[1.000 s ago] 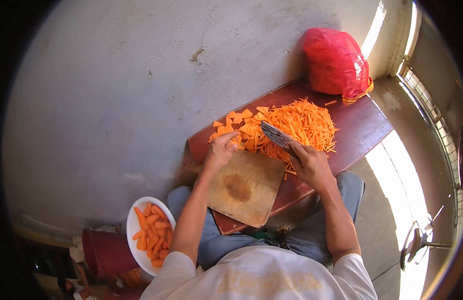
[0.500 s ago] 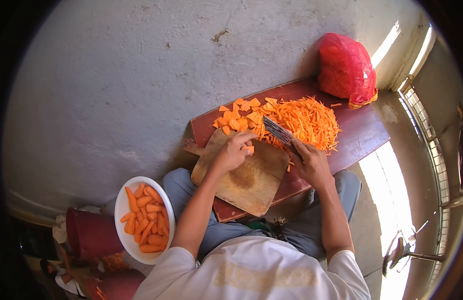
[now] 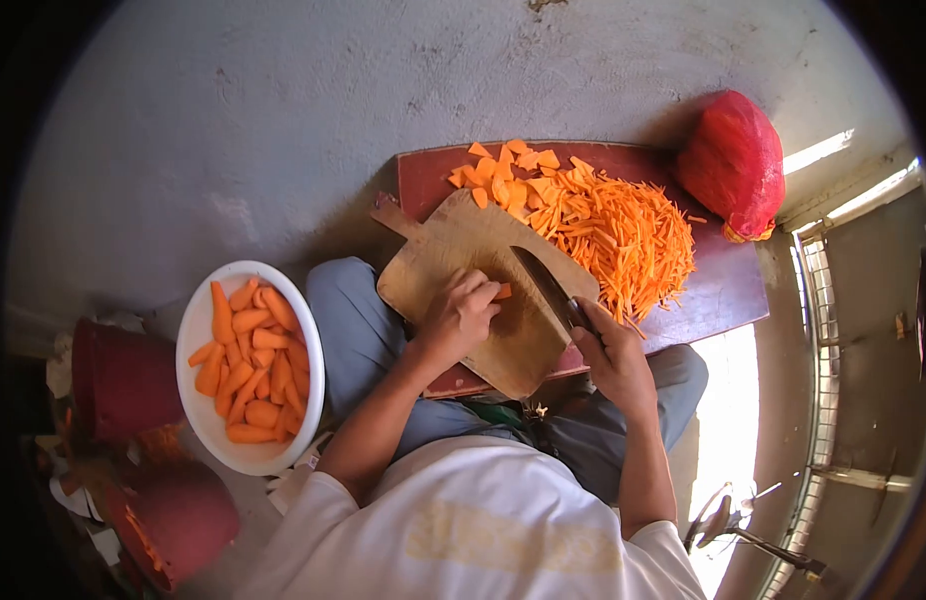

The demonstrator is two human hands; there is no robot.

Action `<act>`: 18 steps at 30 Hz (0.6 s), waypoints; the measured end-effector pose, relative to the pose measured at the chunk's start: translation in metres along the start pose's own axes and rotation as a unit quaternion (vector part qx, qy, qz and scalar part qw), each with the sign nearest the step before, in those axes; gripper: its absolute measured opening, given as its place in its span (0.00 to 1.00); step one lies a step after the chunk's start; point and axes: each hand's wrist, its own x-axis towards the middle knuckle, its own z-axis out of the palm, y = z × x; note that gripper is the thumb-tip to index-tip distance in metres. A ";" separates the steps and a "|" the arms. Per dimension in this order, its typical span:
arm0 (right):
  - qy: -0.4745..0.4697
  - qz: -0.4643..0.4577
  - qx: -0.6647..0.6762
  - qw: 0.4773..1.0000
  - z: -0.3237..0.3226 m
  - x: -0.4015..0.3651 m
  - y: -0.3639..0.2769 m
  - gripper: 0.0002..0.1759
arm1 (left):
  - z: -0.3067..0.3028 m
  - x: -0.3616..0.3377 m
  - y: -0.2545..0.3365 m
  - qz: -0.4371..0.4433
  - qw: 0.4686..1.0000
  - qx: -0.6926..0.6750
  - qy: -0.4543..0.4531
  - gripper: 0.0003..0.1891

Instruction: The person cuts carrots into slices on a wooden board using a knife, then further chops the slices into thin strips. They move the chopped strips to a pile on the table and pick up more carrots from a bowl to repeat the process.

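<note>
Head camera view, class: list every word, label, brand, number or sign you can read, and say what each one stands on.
Nothing here can be read for certain.
White shirt: pale yellow print, too faded and blurred to read.
Knife, red bag, white bowl: no lettering can be made out.

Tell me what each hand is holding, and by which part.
Right hand: a knife, by its handle. Left hand: a small carrot piece, in the fingertips; exactly where is hidden.
</note>
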 end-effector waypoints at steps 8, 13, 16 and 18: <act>-0.061 -0.058 -0.069 0.994 0.014 -0.019 -0.022 0.24 | 0.008 -0.006 -0.026 0.058 0.996 -0.029 0.056 0.13; -0.049 0.064 -0.027 0.996 0.026 -0.035 -0.031 0.24 | 0.008 -0.009 -0.024 0.065 0.996 -0.031 0.044 0.10; -0.049 0.103 0.009 0.993 0.030 -0.039 -0.036 0.25 | -0.002 -0.008 -0.022 0.079 0.996 -0.040 -0.017 0.06; -0.046 0.062 0.007 0.997 0.037 -0.043 -0.026 0.25 | -0.001 -0.009 -0.023 0.091 0.995 -0.010 -0.035 0.02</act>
